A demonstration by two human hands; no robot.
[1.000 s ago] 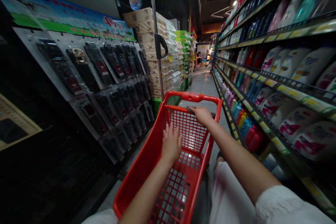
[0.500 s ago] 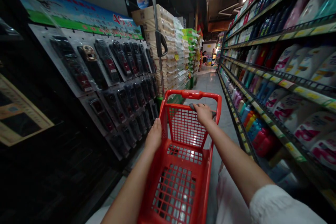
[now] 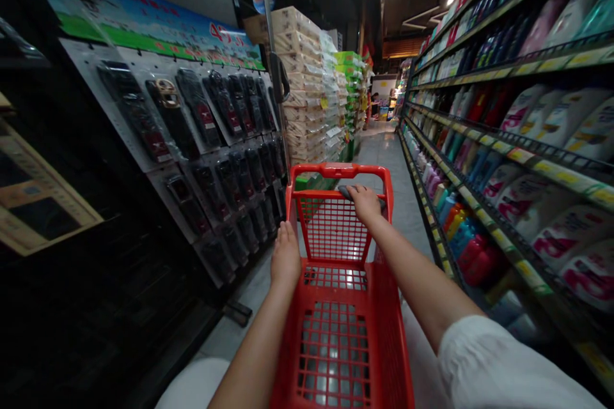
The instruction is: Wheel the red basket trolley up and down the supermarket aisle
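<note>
A red plastic shopping cart [image 3: 336, 294] with grid walls and a grid floor stands in front of me. My right hand [image 3: 365, 203] is closed around the grey-gripped bar at the cart's far end, just below the red top frame. Against the left rim of the cart lies my left hand [image 3: 286, 255], its fingers stretched forward and close together. The thumb of that hand is hidden. Bare floor grid shows inside the cart.
Packaged belts [image 3: 211, 102] hang on a rack at the left, with a metal rack foot [image 3: 237, 313] low on the floor. Stacked tissue packs [image 3: 304, 89] stand beyond. Shelves of bottles [image 3: 508, 192] line the right side. A tiled aisle [image 3: 384, 150] runs ahead between them.
The cart's far end has shifted slightly left in view, and its near end has swung right. My right hand stays on the bar. My left hand sits slightly lower along the rim.
</note>
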